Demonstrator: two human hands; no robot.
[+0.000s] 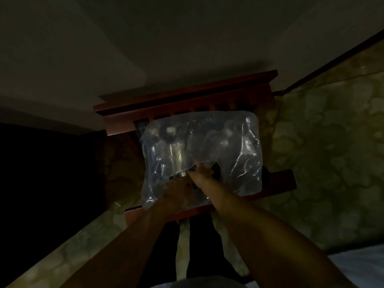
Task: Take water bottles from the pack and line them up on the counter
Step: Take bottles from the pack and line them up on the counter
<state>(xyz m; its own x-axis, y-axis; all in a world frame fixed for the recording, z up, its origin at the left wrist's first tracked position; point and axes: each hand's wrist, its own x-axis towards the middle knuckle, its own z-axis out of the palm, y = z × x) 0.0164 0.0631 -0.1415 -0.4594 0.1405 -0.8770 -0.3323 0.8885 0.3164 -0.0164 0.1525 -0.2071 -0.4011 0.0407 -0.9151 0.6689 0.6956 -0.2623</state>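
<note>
A shrink-wrapped pack of water bottles (228, 146) lies on a dark red wooden chair (187, 96), seen from above in dim light. Several clear bottles show through the wrinkled plastic. Both hands are at the pack's near side, at a dark tear in the wrap. My left hand (176, 192) grips the plastic film at the lower middle. My right hand (202, 175) reaches into the opening, its fingers partly hidden by the wrap. What those fingers hold cannot be seen.
The chair stands on a green marbled floor (322, 152) against a pale wall (145, 48). A dark area fills the left side. My legs and feet (199, 246) are below the chair's front edge. A pale cloth (361, 265) shows at the lower right corner.
</note>
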